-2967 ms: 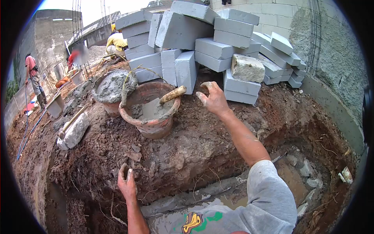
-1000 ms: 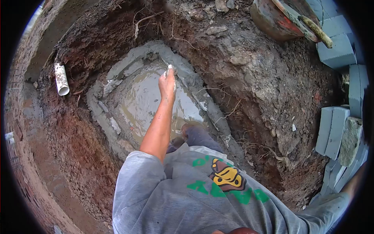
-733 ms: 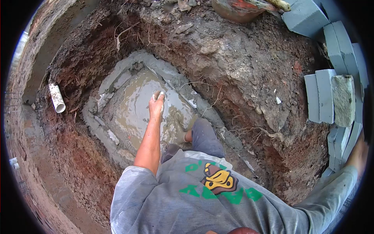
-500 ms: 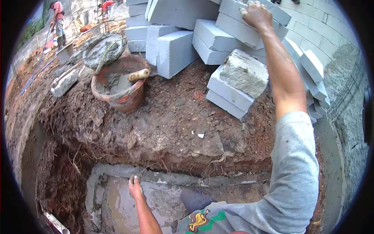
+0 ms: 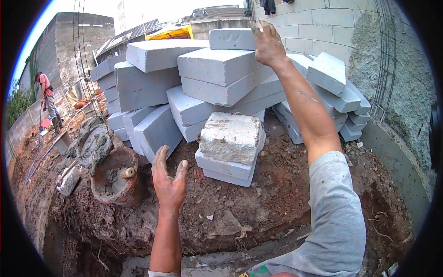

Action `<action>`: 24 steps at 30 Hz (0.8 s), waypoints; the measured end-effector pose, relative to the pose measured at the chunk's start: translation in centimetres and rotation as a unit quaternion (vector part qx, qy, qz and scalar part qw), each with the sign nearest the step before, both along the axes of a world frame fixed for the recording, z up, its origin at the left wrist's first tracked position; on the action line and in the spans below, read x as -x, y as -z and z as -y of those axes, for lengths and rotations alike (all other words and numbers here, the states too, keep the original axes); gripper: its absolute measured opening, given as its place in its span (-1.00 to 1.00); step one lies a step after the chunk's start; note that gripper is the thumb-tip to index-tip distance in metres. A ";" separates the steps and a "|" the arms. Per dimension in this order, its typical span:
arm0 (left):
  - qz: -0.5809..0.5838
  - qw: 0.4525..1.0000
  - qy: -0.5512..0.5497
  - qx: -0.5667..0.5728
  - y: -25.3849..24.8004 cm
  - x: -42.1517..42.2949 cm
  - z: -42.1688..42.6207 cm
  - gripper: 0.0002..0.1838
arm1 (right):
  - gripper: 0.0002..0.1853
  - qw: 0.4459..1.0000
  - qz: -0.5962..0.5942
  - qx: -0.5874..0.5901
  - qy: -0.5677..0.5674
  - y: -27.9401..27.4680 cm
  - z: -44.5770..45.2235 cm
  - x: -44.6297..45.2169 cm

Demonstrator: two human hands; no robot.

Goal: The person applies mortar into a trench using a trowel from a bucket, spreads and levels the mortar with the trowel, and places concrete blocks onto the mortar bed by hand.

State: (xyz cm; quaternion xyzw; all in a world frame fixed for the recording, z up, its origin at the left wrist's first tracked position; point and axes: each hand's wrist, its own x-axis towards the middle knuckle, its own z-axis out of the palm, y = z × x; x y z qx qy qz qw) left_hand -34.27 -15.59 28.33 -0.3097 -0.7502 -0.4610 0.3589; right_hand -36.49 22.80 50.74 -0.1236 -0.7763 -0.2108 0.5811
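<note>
My right hand (image 5: 271,45) is raised at the right end of a small light-grey block (image 5: 232,39) on top of the pile. Its fingers are stretched and slightly apart; whether they touch the block is hard to tell. Larger grey blocks (image 5: 217,67) lie stacked just below. My left hand (image 5: 170,181) is open, thumb spread from the fingers, and holds nothing. It hovers above the soil, in front of a tilted block (image 5: 157,131). Right of it, a rough, mortar-crusted chunk (image 5: 229,137) rests on two flat blocks (image 5: 224,170).
A mortar-smeared bucket (image 5: 117,184) with a wooden-handled tool (image 5: 128,173) stands at left. Behind it is a basin of mortar (image 5: 96,145). A muddy trench runs along the front. More blocks (image 5: 326,74) lie right, near a rebar cage (image 5: 384,60). Another person (image 5: 47,99) stands far left.
The view has tilted up, showing more of the pile and background. My left hand has risen from the trench toward the blocks, its fingers spreading. My right hand remains at the pile's upper part.
</note>
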 end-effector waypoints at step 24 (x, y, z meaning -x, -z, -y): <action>-0.167 0.985 -0.026 -0.034 -13.4 7.4 -21.7 0.00 | -0.10 0.972 0.202 -0.115 -0.033 -1.1 3.6 -8.4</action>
